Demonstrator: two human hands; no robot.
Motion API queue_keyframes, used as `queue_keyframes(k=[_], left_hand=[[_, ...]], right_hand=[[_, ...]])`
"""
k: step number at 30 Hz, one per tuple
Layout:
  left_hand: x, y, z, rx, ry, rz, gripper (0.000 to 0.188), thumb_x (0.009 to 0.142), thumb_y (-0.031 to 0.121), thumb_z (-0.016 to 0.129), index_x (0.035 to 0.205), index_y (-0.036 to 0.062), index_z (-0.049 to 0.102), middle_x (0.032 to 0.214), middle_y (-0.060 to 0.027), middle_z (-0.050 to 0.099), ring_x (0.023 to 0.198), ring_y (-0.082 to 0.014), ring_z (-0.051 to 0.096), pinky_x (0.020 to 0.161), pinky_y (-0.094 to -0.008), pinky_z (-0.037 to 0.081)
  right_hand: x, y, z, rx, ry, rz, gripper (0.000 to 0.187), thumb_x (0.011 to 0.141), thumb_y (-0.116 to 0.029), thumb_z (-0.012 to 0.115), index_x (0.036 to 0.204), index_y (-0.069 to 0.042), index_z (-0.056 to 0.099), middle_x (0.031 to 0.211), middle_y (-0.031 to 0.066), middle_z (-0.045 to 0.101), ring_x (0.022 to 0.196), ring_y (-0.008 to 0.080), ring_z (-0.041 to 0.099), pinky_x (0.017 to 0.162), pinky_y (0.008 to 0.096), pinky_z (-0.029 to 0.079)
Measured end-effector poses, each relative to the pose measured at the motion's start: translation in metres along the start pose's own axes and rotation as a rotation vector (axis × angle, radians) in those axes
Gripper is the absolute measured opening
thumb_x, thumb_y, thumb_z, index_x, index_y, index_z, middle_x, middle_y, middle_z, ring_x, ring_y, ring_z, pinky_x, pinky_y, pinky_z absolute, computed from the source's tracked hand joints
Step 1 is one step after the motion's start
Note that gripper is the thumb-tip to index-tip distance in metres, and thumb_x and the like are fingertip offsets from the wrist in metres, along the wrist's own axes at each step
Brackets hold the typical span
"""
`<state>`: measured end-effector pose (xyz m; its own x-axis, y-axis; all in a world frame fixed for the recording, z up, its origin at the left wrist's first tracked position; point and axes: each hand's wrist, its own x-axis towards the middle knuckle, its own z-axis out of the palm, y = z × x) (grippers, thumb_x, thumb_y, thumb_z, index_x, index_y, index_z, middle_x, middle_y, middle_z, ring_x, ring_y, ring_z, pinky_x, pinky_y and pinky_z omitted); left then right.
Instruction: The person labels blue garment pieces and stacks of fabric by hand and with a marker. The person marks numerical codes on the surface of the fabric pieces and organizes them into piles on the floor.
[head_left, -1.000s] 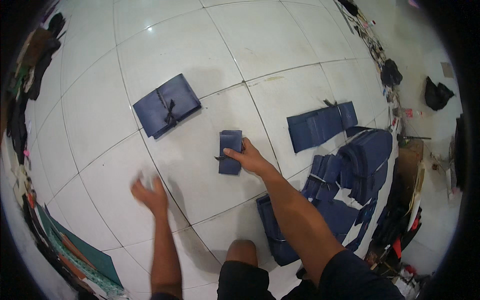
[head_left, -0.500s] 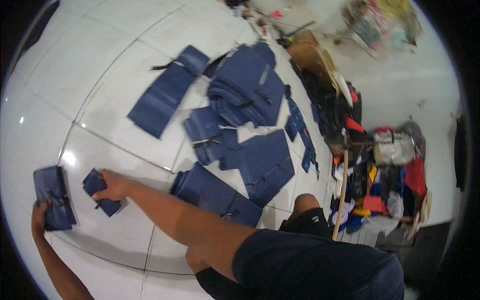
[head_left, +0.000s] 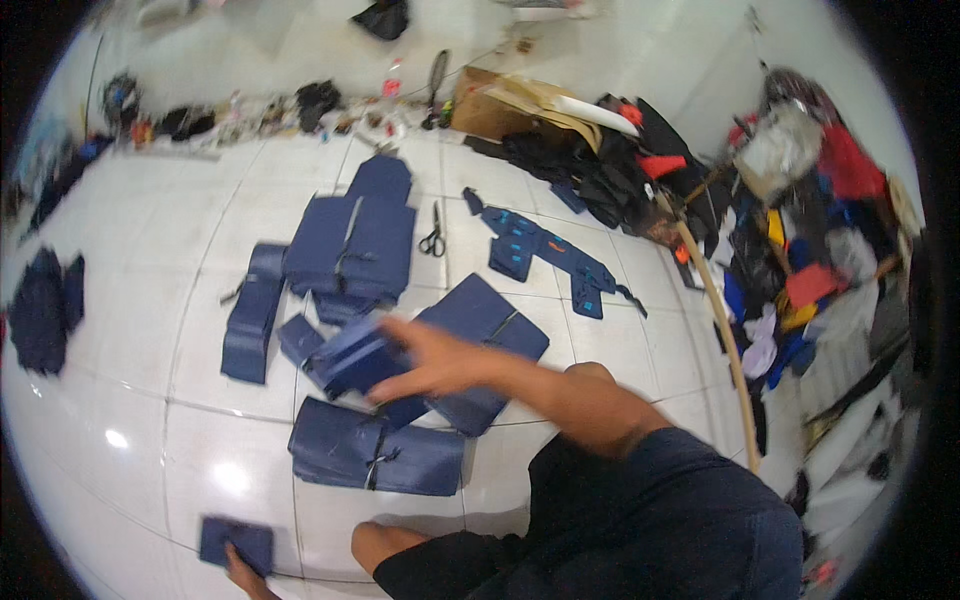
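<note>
My right hand grips a small navy fabric bundle, blurred by motion, above the other bundles on the floor. Low at the left, my left hand has its fingers on another navy fabric bundle; part of that hand lies beyond the frame's edge. Around my right hand lie a thick tied stack, a narrow folded bundle, a wide bundle under my wrist and a tied bundle closer to my knees. Dark strips are knotted around several of them.
Black scissors lie on the white tiled floor beside a dark patterned cut piece. A long wooden stick leans at the right before heaped cloth and bags. Cardboard rests against the wall. Dark cloth lies far left.
The view has swung round. My right hand has carried the small bundle from beside my left hand to over the other stacks. My left hand is still at its bundle.
</note>
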<state>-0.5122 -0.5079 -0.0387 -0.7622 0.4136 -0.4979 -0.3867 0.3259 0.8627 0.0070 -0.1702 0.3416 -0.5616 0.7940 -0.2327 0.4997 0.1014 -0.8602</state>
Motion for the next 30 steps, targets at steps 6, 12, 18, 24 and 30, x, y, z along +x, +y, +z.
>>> queue_keyframes(k=[6, 12, 18, 24, 30], left_hand=[[-0.226, 0.06, -0.02, 0.432, 0.141, 0.251, 0.054, 0.088, 0.04, 0.072, 0.112, -0.0079, 0.066, 0.104, -0.0156, 0.067, 0.088, -0.0272, 0.063, 0.078, -0.0376, 0.056], [-0.373, 0.162, 0.096, 0.293, -0.068, 0.446, 0.058, 0.086, 0.037, 0.075, 0.119, -0.0089, 0.062, 0.111, -0.0172, 0.065, 0.094, -0.0279, 0.063, 0.084, -0.0397, 0.055], [-0.429, 0.133, 0.303, 0.244, -0.671, 0.304, 0.074, 0.081, 0.038, 0.079, 0.134, -0.0048, 0.05, 0.123, -0.0152, 0.06, 0.103, -0.0282, 0.062, 0.09, -0.0393, 0.052], [-0.518, -0.022, 0.491, 0.732, -0.966, 0.312, 0.09, 0.075, 0.03, 0.085, 0.14, -0.0088, 0.036, 0.13, -0.0217, 0.053, 0.118, -0.0292, 0.053, 0.104, -0.0391, 0.042], [-0.566, -0.164, 0.565, 0.684, -1.177, 0.063, 0.079, 0.072, 0.032, 0.087, 0.125, -0.0094, 0.045, 0.11, -0.0207, 0.065, 0.1, -0.0268, 0.065, 0.087, -0.037, 0.054]], right_hand=[[-0.281, 0.107, -0.258, 0.152, 0.783, 0.036, 0.076, 0.076, -0.033, 0.086, 0.133, 0.002, 0.049, 0.121, 0.0134, 0.063, 0.108, 0.0204, 0.061, 0.099, 0.0361, 0.047], [-0.437, 0.299, -0.291, 0.317, 1.265, 0.36, 0.063, 0.086, -0.044, 0.077, 0.123, 0.002, 0.055, 0.107, 0.0127, 0.067, 0.096, 0.0201, 0.064, 0.084, 0.0352, 0.053], [-0.391, 0.478, -0.224, 0.51, 0.959, 0.666, 0.075, 0.077, -0.06, 0.078, 0.115, 0.002, 0.059, 0.099, 0.0096, 0.068, 0.075, 0.0157, 0.061, 0.06, 0.0288, 0.046], [-0.33, 0.549, -0.213, 0.592, 0.774, 0.608, 0.074, 0.08, -0.05, 0.081, 0.12, 0.006, 0.053, 0.107, 0.0165, 0.067, 0.092, 0.0226, 0.067, 0.074, 0.036, 0.056], [-0.302, 0.577, -0.235, 0.533, 0.534, 0.503, 0.076, 0.078, -0.054, 0.08, 0.117, 0.007, 0.057, 0.108, 0.0182, 0.067, 0.095, 0.0249, 0.066, 0.083, 0.0368, 0.055]])
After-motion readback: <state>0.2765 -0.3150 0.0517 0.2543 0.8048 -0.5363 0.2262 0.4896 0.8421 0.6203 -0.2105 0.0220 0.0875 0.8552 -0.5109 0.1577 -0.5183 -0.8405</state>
